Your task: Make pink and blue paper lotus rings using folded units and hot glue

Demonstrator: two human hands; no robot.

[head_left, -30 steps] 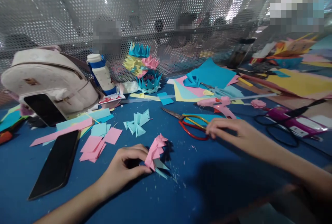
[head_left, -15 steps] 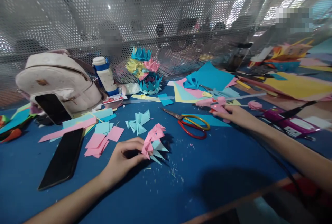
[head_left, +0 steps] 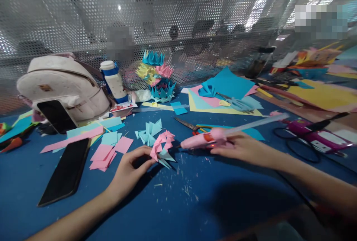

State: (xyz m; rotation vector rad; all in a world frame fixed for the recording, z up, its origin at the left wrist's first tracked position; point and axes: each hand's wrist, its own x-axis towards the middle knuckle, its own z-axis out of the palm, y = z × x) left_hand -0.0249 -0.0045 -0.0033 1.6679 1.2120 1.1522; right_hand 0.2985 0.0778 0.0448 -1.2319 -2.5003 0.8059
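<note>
A ring of folded paper [head_left: 162, 145], pink on top with light blue points below, is pinched between the thumb and fingers of my left hand [head_left: 136, 166]. My right hand [head_left: 237, 146] grips a pink glue gun [head_left: 205, 139], a clear glue stick jutting from its back. The gun's dark nozzle is just right of the paper ring, a small gap apart. Light blue folded pieces [head_left: 150, 131] lie behind the ring. Red and yellow scissors [head_left: 192, 125] are partly hidden behind the gun.
A black phone [head_left: 65, 172] and pink paper squares [head_left: 103, 155] lie left. Behind stand a white backpack [head_left: 64, 84], a bottle [head_left: 113, 81] and a stack of paper flowers [head_left: 163, 90]. Coloured sheets [head_left: 228, 83] lie at back right, near a purple device [head_left: 318, 137] with a black cable.
My right hand has lifted the glue gun and brought it left and nearer, over the scissors, towards the paper ring. My left hand has tilted the ring slightly.
</note>
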